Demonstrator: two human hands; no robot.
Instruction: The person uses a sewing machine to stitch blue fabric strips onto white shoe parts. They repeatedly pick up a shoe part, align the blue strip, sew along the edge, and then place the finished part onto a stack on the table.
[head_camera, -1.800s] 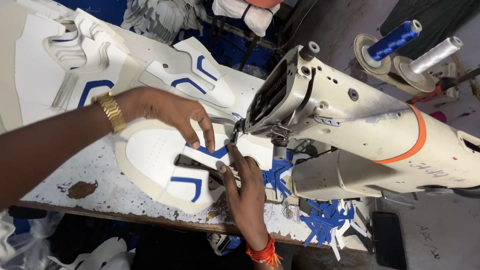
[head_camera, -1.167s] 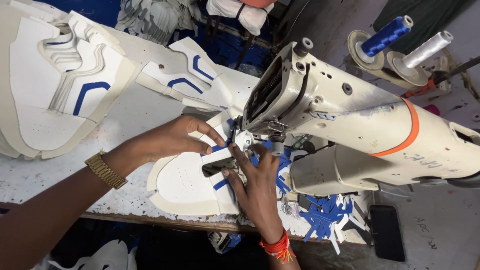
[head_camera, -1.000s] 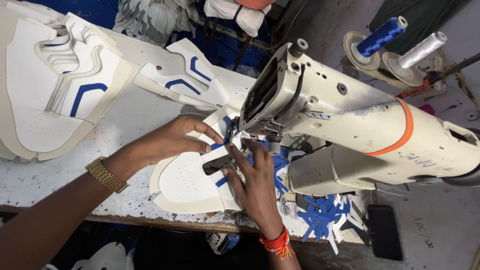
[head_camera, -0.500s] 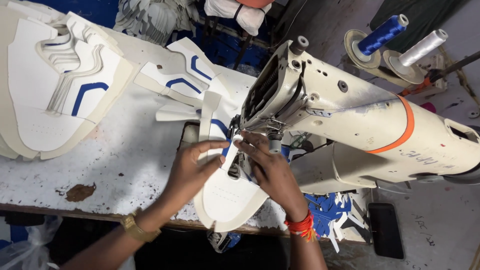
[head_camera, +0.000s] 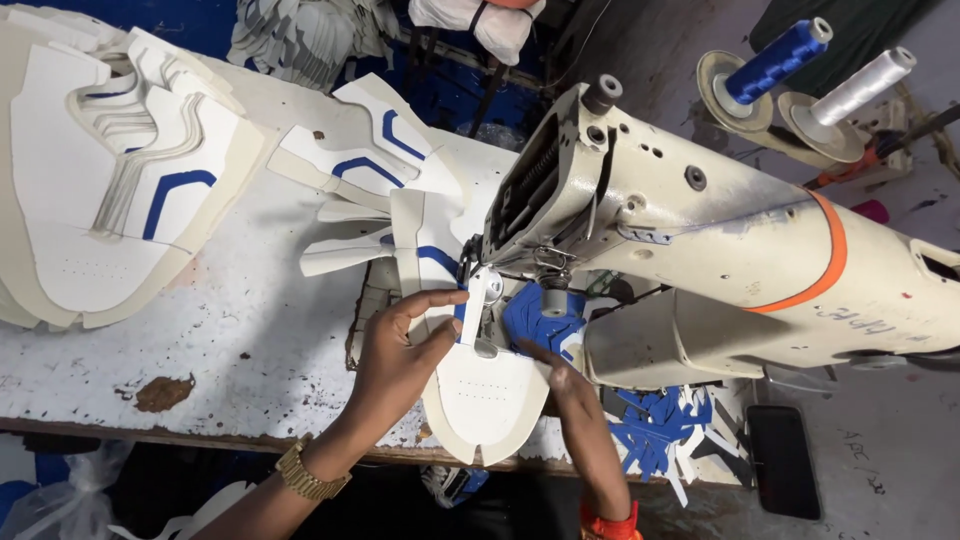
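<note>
A white shoe-upper piece (head_camera: 482, 400) with a blue stripe lies lengthwise under the head of a cream sewing machine (head_camera: 700, 230), its rounded perforated end toward the table's front edge. My left hand (head_camera: 400, 355) pinches the piece's left side next to the needle, thumb and forefinger on a small white strip. My right hand (head_camera: 570, 400) rests flat on the piece's right edge, fingers pointing at the needle area. A gold watch sits on my left wrist, an orange band on my right.
A stack of white uppers with blue trim (head_camera: 110, 190) lies at the far left, more pieces (head_camera: 365, 160) behind the machine. Blue scraps (head_camera: 655, 430) litter the worn white table (head_camera: 240, 330). Blue (head_camera: 775, 60) and white (head_camera: 860, 85) thread cones stand at the back right. A dark phone (head_camera: 785, 460) lies at the right.
The white piece has been turned from lying sideways to lengthwise under the needle. My left hand moved from its far edge to its left side; my right hand slid to the right edge.
</note>
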